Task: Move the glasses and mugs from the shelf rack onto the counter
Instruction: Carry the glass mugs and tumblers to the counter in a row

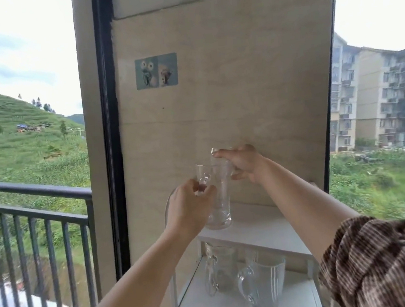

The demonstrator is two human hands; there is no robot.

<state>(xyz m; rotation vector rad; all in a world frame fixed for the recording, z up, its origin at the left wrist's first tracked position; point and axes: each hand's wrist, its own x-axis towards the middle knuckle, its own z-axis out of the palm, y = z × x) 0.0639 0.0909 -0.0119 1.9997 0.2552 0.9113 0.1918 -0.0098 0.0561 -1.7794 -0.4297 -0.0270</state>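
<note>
A tall clear glass mug (217,196) stands on the top shelf of the white shelf rack (262,232). My left hand (189,208) grips its handle. My right hand (243,164) holds a second clear glass (218,160) just above and behind the mug; that glass is mostly hidden by the fingers. On the lower shelf stand a clear glass mug (221,269) on the left and a ribbed clear pitcher with a handle (262,284) on the right.
The rack stands against a beige wall panel (228,100) bearing a small sticker (156,71). A black balcony railing (36,220) runs on the left. My brown striped sleeve (382,262) fills the lower right. No counter shows in view.
</note>
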